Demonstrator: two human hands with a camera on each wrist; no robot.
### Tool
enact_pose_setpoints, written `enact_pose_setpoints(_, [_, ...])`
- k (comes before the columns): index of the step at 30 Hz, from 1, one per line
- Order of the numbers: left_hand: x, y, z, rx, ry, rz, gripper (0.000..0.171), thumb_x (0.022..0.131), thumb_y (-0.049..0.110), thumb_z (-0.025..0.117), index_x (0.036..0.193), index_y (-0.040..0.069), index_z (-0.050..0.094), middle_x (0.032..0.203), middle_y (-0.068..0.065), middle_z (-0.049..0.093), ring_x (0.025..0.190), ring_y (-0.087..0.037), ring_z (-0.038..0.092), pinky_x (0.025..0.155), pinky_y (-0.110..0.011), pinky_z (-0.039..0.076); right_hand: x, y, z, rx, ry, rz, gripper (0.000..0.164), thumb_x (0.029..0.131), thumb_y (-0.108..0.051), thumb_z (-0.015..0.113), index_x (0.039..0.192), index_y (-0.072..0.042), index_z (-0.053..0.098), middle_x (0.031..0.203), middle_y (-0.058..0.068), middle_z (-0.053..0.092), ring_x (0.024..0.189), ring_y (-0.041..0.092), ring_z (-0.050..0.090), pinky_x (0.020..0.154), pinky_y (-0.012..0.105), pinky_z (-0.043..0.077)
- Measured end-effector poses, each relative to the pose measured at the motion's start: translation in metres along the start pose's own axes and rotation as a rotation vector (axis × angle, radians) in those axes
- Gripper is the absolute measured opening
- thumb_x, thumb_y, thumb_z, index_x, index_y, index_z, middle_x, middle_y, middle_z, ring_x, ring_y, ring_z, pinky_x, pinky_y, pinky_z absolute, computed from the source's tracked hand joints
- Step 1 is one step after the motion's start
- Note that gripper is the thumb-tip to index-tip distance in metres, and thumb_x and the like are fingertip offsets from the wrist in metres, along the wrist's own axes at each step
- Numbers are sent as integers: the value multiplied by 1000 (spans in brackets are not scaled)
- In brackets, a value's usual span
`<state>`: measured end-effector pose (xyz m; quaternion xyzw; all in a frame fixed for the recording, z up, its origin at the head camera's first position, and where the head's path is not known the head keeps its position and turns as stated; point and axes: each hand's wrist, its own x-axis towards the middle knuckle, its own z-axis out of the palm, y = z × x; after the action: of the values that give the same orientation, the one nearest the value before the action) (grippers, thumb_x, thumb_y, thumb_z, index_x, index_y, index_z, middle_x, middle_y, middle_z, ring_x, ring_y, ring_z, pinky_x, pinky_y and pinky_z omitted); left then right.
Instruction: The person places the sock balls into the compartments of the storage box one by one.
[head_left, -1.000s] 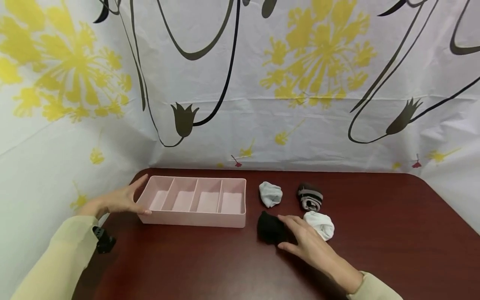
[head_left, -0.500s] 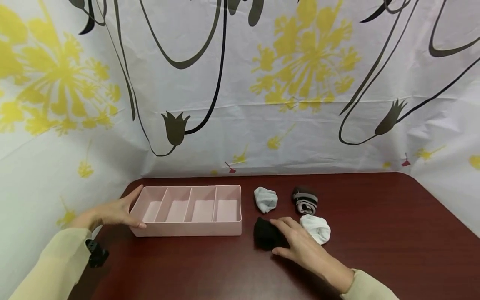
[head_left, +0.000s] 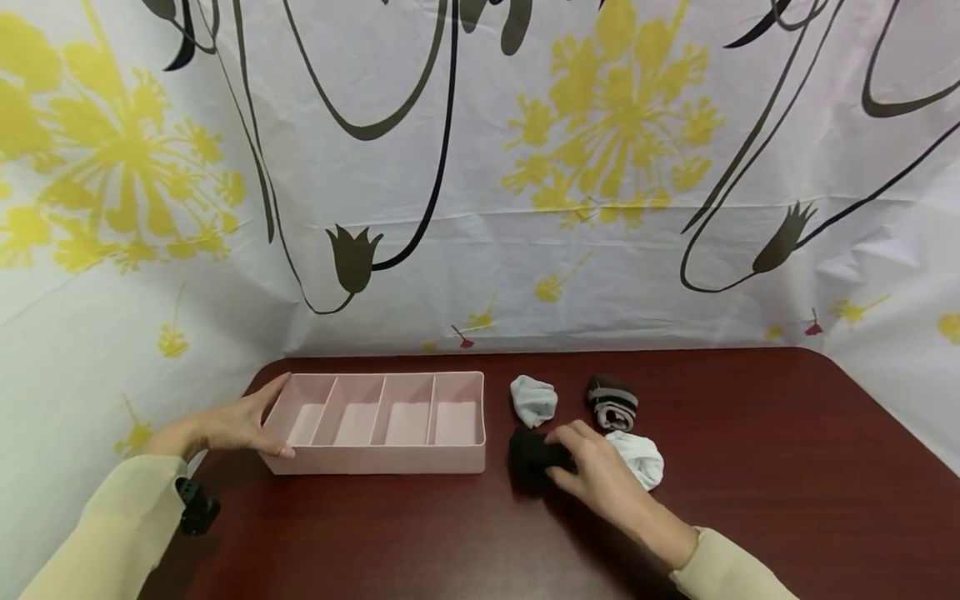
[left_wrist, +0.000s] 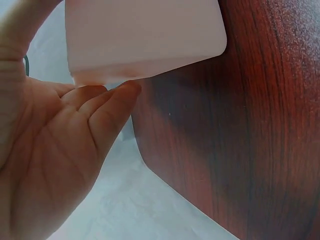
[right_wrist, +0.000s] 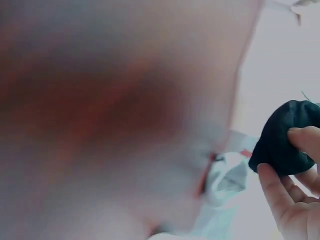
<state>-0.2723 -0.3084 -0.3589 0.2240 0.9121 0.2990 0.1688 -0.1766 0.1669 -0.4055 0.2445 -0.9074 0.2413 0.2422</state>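
A pink box with several compartments in a row stands on the table. My left hand holds its left end, thumb and fingers spread across that short side; in the left wrist view the fingertips touch the box wall. My right hand pinches a black rolled-up sock between thumb and fingers. The right wrist view shows this black sock in the fingers. A white rolled sock lies just beyond the right hand, partly hidden by it.
Behind the black sock lie a light grey rolled sock and a brown-and-grey striped one. The dark red table ends at a patterned white cloth at the back and left.
The right hand's fingers have closed on the black sock, which has moved up slightly. The left hand still holds the box. The head view has shifted a little.
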Motion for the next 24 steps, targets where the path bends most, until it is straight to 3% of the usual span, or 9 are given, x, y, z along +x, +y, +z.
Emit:
enact_pose_setpoints(6, [1,0,-2,-6,0,-20,120,69,27,81,148,-5,-2,149,-36,7,133,-52,16,100,-68,20,38,-10,-1,165,105,81,28,68,2,78,93,-6,67,90,5,64,80,16,62,68,31,53])
enact_pose_setpoints(11, [0,-1,2,-7,-7,-42,120,69,28,81,148,-5,-3,149,-36,8,133,-50,18,101,-66,21,68,-25,15,211,60,99,23,73,0,76,94,-7,68,95,7,64,90,22,61,75,38,52])
enact_pose_setpoints(17, [0,0,5,-14,5,-31,119,70,28,81,149,-4,-3,150,-35,5,134,-52,13,101,-67,19,87,-40,31,86,-52,-16,26,73,2,76,97,-1,65,99,13,60,90,27,61,76,39,52])
enact_pose_setpoints(24, [-3,1,3,-45,-10,-56,119,71,28,80,149,-1,-6,151,-35,3,135,-51,13,100,-67,22,99,-52,40,-102,-122,-132,23,72,4,74,91,-1,63,92,11,58,84,28,57,71,36,51])
